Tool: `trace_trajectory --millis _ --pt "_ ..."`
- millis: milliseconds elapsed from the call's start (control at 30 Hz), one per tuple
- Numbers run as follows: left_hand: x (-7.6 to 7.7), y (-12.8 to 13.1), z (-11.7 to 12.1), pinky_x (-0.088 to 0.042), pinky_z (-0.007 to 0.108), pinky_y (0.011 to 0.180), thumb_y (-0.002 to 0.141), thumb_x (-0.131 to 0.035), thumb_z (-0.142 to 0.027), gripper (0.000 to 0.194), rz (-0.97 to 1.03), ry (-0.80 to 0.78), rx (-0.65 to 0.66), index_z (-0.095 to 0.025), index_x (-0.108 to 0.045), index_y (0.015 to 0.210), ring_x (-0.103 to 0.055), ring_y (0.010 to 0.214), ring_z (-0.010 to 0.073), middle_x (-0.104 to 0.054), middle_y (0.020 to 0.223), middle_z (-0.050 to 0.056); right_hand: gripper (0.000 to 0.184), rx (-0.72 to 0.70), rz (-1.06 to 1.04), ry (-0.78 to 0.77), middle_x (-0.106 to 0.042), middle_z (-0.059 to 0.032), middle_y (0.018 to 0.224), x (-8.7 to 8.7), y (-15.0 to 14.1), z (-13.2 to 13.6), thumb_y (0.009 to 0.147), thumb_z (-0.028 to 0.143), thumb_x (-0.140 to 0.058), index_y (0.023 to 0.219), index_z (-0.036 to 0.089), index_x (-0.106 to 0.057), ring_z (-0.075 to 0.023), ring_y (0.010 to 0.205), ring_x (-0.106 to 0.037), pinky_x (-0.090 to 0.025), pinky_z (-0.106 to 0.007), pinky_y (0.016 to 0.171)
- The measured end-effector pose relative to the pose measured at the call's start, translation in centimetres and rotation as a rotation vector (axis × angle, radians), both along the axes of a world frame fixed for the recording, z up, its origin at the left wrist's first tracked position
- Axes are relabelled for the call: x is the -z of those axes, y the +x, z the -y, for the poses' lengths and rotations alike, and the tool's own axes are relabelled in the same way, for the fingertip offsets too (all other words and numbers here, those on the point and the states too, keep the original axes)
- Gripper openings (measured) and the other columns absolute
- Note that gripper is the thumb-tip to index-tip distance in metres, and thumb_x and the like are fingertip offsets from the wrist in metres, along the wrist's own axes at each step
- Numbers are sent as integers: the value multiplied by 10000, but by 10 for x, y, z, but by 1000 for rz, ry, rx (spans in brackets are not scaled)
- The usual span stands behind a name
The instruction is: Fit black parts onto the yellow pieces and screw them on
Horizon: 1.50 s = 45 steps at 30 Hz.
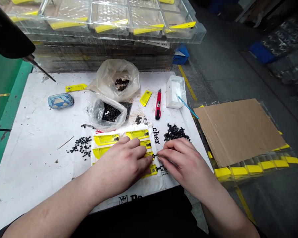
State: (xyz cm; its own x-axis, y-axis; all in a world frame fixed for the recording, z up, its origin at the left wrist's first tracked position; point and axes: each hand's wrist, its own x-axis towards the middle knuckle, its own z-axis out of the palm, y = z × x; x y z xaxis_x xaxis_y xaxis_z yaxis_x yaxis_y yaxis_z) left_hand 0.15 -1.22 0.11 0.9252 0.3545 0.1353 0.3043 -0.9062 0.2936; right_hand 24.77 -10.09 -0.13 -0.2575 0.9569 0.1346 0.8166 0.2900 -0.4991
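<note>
Several yellow plastic parts (105,139) lie in two columns on a white printed sheet. My left hand (125,162) lies across them with its fingers curled, steadying a yellow part near the right column; some fingertips are hidden. At that part's right end, my right hand (180,157) pinches a small black clip (156,155) between thumb and forefinger. Another black clip (158,168) sticks out from the end of the yellow part below. Just beyond my right hand is a pile of black clips (175,132). Small black round pieces (81,147) are scattered left of the sheet.
Behind the sheet stand two open plastic bags (106,110) of small dark pieces, a red utility knife (158,105) and a white box (175,92). A blue tin (61,100) sits left. A power screwdriver (10,33) hangs upper left. Clear trays (109,36) are stacked behind; cardboard (240,132) lies right.
</note>
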Motion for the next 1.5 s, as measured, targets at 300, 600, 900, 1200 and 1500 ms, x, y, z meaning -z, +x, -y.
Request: trace_trajectory --millis 300,600,900,1200,1500 --pt "-1 1 4 -370 431 859 1105 -665 -389 243 -12 -47 -15 -217 -800 1209 -561 905 248 -687 895 17 124 -6 27 8 -746 -84 1099 1 -4 -1 1071 204 -685 1130 218 -793 -251 1033 -628 -568 -460 917" --pt "-4 2 4 -345 430 814 1111 -651 -342 197 -49 -18 -7 -229 -803 1164 -568 892 233 -699 889 24 110 -142 150 45 -761 -40 1060 0 5 -18 1066 191 -705 1055 248 -799 -221 1041 -607 -475 -402 915" --pt "-8 3 5 -331 446 799 1088 -680 -341 178 -79 -1 -24 -226 -810 1127 -571 863 239 -713 889 24 139 -182 166 223 -785 -70 1123 12 -3 -9 1086 125 -627 1140 198 -732 -238 1050 -628 -456 -427 930" --pt "-5 0 5 -350 452 823 1093 -669 -326 194 -58 40 -11 -207 -803 1166 -590 894 255 -703 877 34 280 -24 73 202 -780 -76 1131 12 -20 21 1058 115 -666 1311 208 -743 -236 1045 -618 -473 -430 925" --pt "-7 -6 0 -374 441 816 1087 -684 -397 217 18 19 -30 -238 -831 1084 -619 927 260 -717 894 30 237 -76 158 144 -765 -59 1077 2 -17 16 1065 167 -670 1265 242 -772 -237 1005 -625 -470 -441 902"
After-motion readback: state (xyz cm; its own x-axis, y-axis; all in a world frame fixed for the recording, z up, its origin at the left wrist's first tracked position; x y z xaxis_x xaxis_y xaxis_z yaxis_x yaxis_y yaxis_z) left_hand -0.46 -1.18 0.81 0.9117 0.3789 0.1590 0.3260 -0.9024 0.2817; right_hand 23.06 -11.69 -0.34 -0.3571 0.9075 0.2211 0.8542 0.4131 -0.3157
